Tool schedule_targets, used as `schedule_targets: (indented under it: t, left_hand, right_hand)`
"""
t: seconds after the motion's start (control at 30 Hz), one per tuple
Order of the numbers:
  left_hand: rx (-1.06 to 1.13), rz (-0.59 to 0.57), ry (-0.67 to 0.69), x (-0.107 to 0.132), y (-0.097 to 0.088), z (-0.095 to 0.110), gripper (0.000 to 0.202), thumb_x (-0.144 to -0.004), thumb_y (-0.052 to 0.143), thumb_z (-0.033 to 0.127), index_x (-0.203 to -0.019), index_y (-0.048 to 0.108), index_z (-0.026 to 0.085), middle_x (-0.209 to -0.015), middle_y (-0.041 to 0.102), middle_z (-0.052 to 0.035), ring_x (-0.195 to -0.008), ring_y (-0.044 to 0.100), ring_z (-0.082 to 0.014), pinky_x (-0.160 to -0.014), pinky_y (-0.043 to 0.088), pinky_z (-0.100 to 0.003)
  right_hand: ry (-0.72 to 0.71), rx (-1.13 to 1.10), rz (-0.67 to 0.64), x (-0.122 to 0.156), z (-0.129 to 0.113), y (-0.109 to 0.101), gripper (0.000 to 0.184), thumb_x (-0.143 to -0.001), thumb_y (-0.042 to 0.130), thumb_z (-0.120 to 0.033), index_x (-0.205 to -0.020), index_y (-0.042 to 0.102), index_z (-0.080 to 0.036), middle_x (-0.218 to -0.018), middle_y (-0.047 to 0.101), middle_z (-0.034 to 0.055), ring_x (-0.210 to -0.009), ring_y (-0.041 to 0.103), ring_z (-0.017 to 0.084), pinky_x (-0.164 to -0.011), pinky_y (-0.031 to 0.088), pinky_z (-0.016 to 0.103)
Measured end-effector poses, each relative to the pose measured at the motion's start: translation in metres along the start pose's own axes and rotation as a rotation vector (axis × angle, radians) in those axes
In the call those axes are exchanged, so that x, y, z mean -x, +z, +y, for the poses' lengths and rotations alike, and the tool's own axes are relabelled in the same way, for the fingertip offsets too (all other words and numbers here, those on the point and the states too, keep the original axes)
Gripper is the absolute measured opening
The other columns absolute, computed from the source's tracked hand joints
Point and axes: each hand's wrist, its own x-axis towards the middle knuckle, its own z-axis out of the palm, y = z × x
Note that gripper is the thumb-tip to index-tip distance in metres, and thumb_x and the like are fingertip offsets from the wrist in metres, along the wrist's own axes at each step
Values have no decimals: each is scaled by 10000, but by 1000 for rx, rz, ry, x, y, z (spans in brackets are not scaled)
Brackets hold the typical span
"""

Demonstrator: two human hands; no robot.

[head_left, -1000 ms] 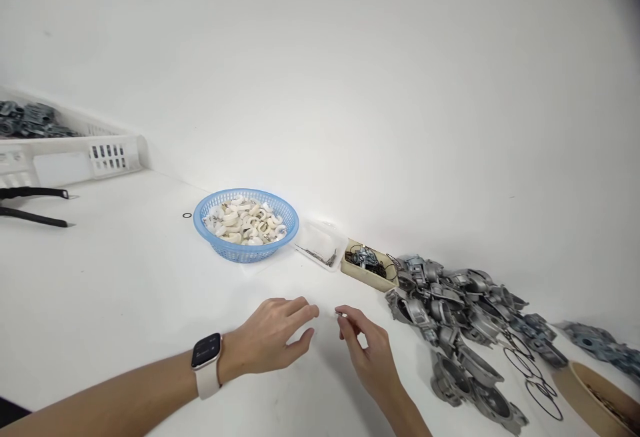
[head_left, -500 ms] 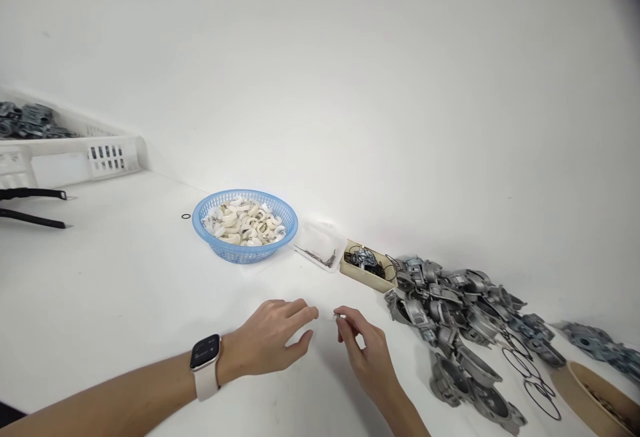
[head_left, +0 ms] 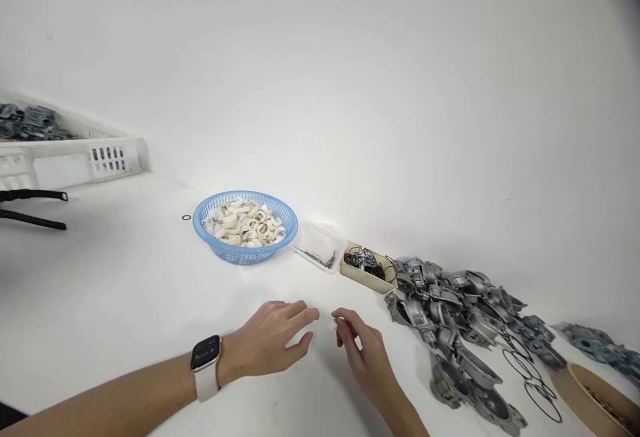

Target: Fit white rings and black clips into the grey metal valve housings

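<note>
One small piece point(head_left: 336, 319), pinched between nearly closed fingers of the right hand point(head_left: 366, 355), above the worktop point(head_left: 125, 290); less of it shows than half a second ago, still apart from the left hand point(head_left: 273, 339). Latter: barely moved, fingers parted, nothing visibly held. Far: basket point(head_left: 240, 255), tray point(head_left: 317, 240), box point(head_left: 367, 279). Right: castings point(head_left: 443, 313).

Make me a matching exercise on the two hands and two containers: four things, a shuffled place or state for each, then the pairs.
Things:
1. Left hand
2. Right hand
3. Blue basket
4. Cream box

Places or states:
A. full of white curved pieces
B. watch at the wrist
C. between white tray and grey castings
D. fingertips pinching a small piece

Pairs: 1-B, 2-D, 3-A, 4-C
</note>
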Motion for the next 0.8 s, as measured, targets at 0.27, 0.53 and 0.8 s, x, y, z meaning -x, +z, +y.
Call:
schedule_targets:
  t: [0.27,0.53,0.8]
  left_hand:
    - [-20,-11,19,-1,0,1,231,-965,487,226,-1196,478,228,-859,643,6,-632,614,-167,-597,449,-294]
    - [-29,-24,24,-1,-1,1,244,-970,499,249,-1213,496,227,-858,653,5,-641,619,-169,-598,449,-293]
    - [-12,-24,22,1,2,0,233,-976,523,285,-1201,516,225,-847,664,1,-654,640,-175,-611,467,-299]
  right_hand:
    - [0,19,-38,1,6,1,256,-1040,413,-353,-1142,613,-229,-661,558,-21,-560,470,128,-511,383,210]
    - [5,25,-70,0,2,1,264,-1036,413,-348,-1118,634,-231,-659,566,-23,-554,471,124,-523,395,209]
    - [35,63,-116,-2,1,-1,284,-1025,431,-382,-1087,652,-215,-663,592,-13,-546,461,123,-514,370,216]
